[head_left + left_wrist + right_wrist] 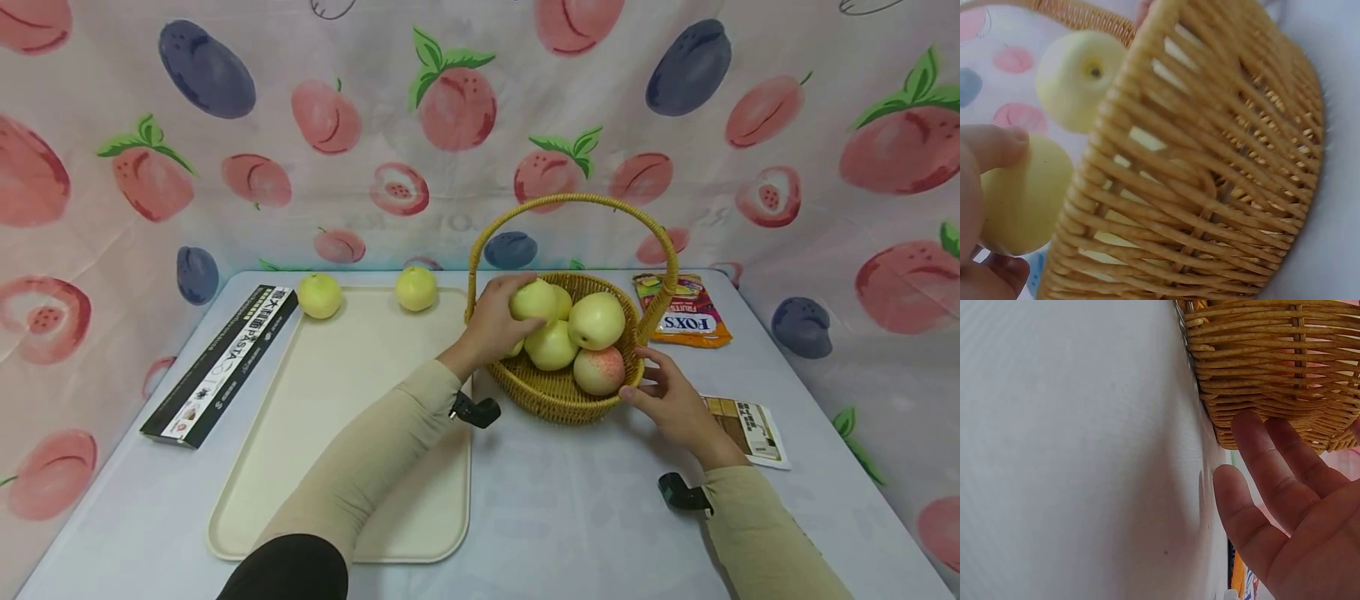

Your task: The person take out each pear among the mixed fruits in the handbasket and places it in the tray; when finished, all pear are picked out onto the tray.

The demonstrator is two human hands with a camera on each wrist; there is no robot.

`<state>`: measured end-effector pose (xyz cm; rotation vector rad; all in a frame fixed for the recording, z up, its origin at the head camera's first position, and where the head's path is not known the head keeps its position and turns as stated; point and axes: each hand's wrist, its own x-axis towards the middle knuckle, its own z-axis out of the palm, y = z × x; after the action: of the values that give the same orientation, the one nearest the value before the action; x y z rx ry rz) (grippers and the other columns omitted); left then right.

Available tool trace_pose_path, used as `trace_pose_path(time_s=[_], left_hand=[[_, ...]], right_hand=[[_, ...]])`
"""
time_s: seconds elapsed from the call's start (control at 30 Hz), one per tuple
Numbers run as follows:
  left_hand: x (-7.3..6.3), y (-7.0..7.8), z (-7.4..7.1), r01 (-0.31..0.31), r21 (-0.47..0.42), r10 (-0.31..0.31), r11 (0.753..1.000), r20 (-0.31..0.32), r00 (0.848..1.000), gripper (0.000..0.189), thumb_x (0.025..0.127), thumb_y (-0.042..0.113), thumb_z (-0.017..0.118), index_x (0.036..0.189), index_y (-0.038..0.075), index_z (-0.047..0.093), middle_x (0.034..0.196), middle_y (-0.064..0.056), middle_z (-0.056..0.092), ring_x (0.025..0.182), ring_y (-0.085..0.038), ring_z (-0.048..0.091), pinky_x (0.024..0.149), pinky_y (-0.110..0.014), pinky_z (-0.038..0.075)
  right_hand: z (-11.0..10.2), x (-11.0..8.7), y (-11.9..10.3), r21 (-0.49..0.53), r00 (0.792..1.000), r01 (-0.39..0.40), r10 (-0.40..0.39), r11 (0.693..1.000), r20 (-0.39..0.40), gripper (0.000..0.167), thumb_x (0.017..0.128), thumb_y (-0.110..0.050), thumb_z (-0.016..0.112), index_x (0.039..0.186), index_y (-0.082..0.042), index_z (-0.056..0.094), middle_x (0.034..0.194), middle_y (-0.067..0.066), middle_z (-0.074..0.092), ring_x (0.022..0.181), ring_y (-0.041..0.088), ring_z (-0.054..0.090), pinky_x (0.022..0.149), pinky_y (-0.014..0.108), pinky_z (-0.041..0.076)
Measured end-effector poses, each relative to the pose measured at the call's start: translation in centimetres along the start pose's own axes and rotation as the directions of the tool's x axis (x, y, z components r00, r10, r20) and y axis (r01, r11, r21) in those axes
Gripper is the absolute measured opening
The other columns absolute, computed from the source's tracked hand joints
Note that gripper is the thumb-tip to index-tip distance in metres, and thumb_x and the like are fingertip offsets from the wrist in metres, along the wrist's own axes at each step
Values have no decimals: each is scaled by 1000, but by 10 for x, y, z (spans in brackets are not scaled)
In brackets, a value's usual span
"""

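Observation:
In the head view, a wicker basket with a tall arched handle holds several pale green apples and a blushed peach. My left hand reaches over its left rim and grips an apple; the left wrist view shows thumb and fingers around that apple beside the rim. At the basket's right side is my right hand, its thumb and index finger at the rim. Its other fingers lie nearly straight against the woven outer wall in the right wrist view.
Left of the basket lies a cream tray, with two apples, one at its far left corner and one at its far edge. A black pasta box is farther left. An orange-red Fox's bag and a flat packet lie at right.

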<state>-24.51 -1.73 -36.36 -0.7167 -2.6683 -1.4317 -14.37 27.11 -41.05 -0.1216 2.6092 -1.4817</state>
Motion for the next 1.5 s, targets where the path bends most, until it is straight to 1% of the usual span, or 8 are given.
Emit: trace_pose_path(time_s=[0.17, 0.43, 0.67, 0.8, 1.0, 1.2, 1.37, 1.5], left_hand=[[-12, 4, -5, -36, -15, 36, 999, 5, 999, 67, 93, 20, 74, 151, 7, 44, 150, -17, 39, 137, -31, 38, 102, -46, 43], [-30, 9, -15, -98, 12, 97, 995, 21, 995, 72, 88, 17, 79, 149, 1, 43, 149, -17, 42, 138, -31, 38, 102, -47, 43], [-49, 12, -25, -104, 10, 104, 995, 42, 994, 71, 88, 16, 79, 148, 4, 45, 152, -18, 38, 138, -32, 38, 104, -47, 43], [-60, 11, -31, -119, 17, 118, 993, 38, 992, 70, 87, 16, 80, 147, 3, 47, 151, -18, 39, 136, -33, 40, 104, -48, 42], [-73, 7, -42, -101, 21, 100, 995, 31, 994, 70, 87, 18, 81, 147, 5, 48, 150, -18, 40, 137, -32, 39, 106, -47, 41], [-84, -2, -54, -90, 42, 90, 995, -12, 996, 69, 84, 16, 82, 144, 3, 50, 147, -17, 43, 136, -30, 40, 108, -46, 39], [-92, -11, -65, -113, 65, 117, 991, -67, 991, 69, 81, 13, 84, 141, 1, 52, 142, -17, 48, 129, -31, 46, 104, -47, 42], [-96, -17, -73, -109, 87, 118, 990, -101, 988, 68, 81, 12, 85, 140, 1, 52, 140, -18, 49, 126, -32, 47, 99, -48, 44]], right_hand=[[-1, 1, 0, 3, 1000, -6, 6, 1000, 1, 77, 100, -33, 64, 158, -7, 20, 146, 35, 38, 121, 46, 53, 95, 54, 47], [-1, 2, 3, -6, 1000, -4, 4, 1000, -1, 78, 100, -34, 64, 158, -7, 20, 145, 35, 39, 121, 47, 53, 95, 54, 47], [-1, 2, 4, -3, 1000, -8, 8, 1000, 2, 79, 99, -35, 65, 158, -8, 19, 147, 36, 37, 121, 46, 53, 95, 55, 47], [-1, 2, 3, -2, 1000, -26, 26, 1000, 8, 81, 99, -37, 65, 159, -9, 19, 148, 35, 35, 122, 46, 52, 95, 56, 47], [0, 1, 1, 2, 1000, -30, 30, 1000, 7, 81, 99, -37, 65, 159, -9, 18, 149, 35, 35, 123, 46, 52, 96, 56, 47], [1, 0, 1, 2, 1000, -15, 15, 1000, 5, 79, 99, -35, 64, 158, -8, 20, 147, 35, 36, 122, 46, 52, 94, 54, 48], [1, 0, 1, -5, 1000, -10, 10, 1000, 0, 78, 99, -35, 64, 158, -8, 20, 147, 35, 37, 122, 46, 52, 94, 53, 48], [0, 0, 1, -6, 1000, -7, 7, 1000, -3, 78, 99, -35, 64, 158, -8, 20, 146, 35, 38, 121, 45, 52, 94, 53, 48]])
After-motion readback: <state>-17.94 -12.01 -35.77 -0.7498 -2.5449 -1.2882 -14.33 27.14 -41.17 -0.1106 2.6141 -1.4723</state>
